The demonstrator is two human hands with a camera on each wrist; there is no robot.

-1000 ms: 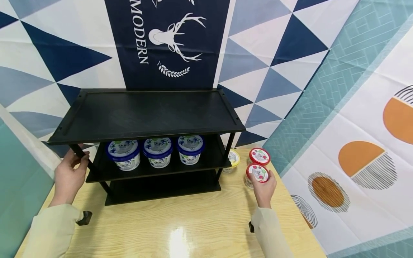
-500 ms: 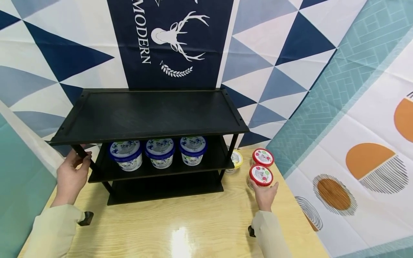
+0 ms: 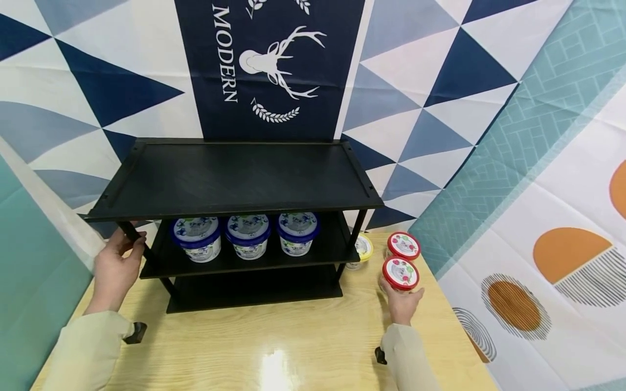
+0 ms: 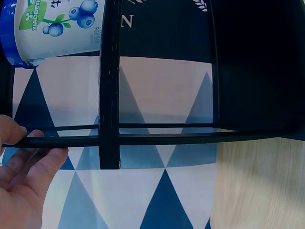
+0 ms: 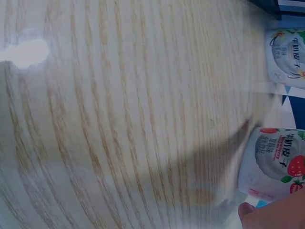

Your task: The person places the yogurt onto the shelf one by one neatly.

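Observation:
My left hand [image 3: 116, 271] grips a black post [image 3: 134, 239] at the left end of the black shelf rack [image 3: 235, 179]. Thumb and fingertips meet around this bar [image 4: 81, 141] in the left wrist view. On the middle shelf stand three blue-lidded tubs [image 3: 248, 233] with blueberry prints. My right hand [image 3: 404, 307] is at the near red-lidded tub [image 3: 401, 273], thumb beside its left side and another finger extended to the right. The right wrist view shows the thumb tip near the strawberry-printed tub wall [image 5: 274, 167]; most fingers are hidden there.
Another red-lidded tub [image 3: 404, 245] stands just behind the near one. A yellow-lidded tub [image 3: 363, 247] sits by the rack's right end, partly hidden by it. Patterned cloth walls [image 3: 411, 119] bound the wooden table [image 3: 235, 347] at the back and sides.
My right hand has drawn back toward me from the near red-lidded tub's lid, with its fingers spread more. The left hand keeps its hold on the post. The head view has shifted slightly.

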